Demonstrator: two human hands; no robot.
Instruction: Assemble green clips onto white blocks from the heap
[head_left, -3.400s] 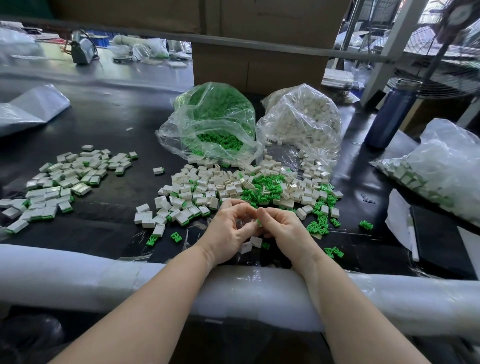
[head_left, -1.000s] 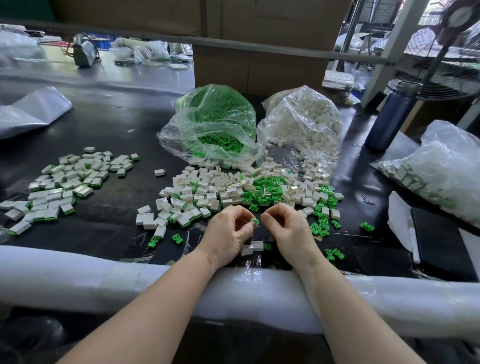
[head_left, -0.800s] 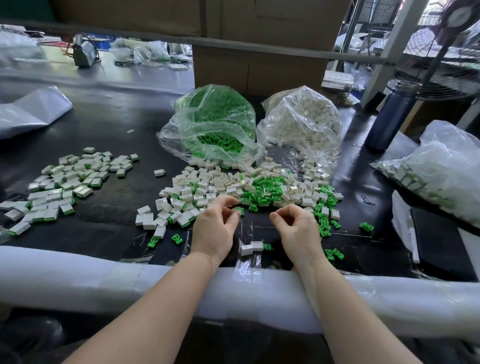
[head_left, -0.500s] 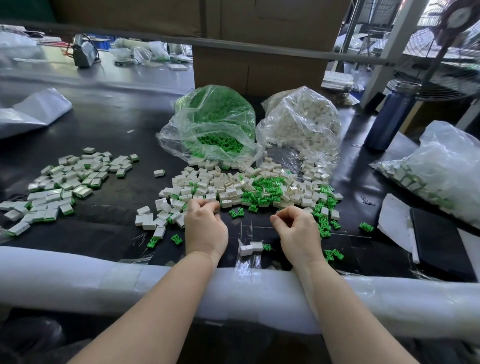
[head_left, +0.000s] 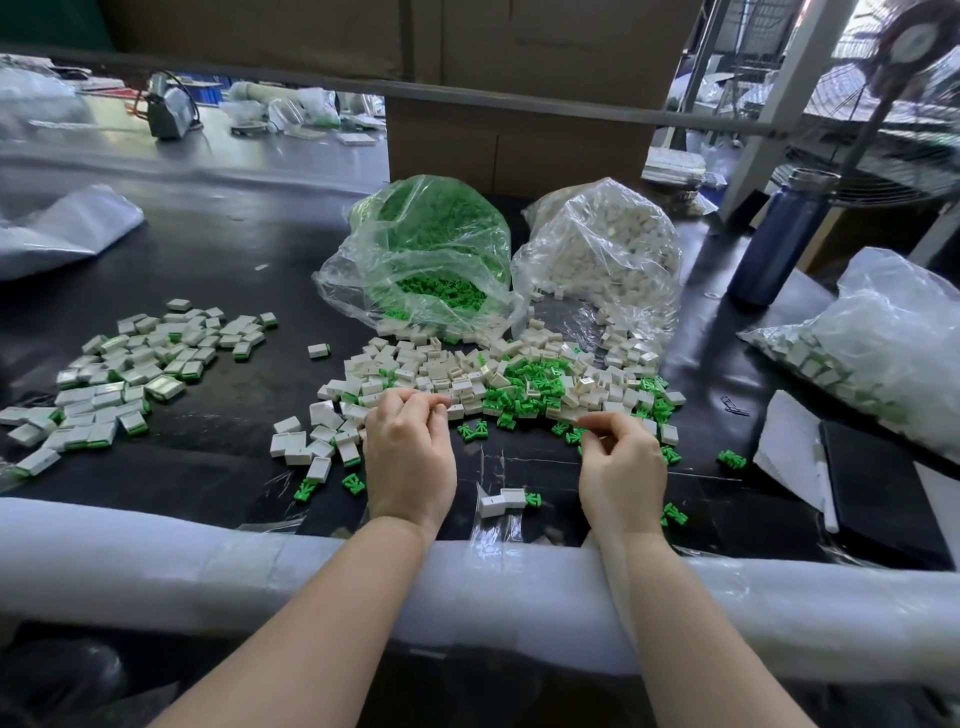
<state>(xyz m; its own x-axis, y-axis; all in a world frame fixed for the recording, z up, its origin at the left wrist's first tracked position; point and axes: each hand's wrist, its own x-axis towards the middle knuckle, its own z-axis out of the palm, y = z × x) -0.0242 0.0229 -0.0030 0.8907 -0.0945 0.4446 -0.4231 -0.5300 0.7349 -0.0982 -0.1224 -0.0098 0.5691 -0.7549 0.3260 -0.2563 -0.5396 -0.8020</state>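
A pile of finished blocks (head_left: 124, 374) lay at far left. The left hand (head_left: 410, 457) reached into the heap (head_left: 467, 374), fingers curled; whether it grasped a block was unclear. The right hand (head_left: 621, 467), curled, hovered near green clips (head_left: 530, 376), contents unclear.

Both your forearms reach forward side by side, wrists low. Your left hand (head_left: 410, 457) is knuckles-up with fingers curled and fingertips pinched together. Your right hand (head_left: 621, 470) sits apart from it, fingers curled toward the thumb.
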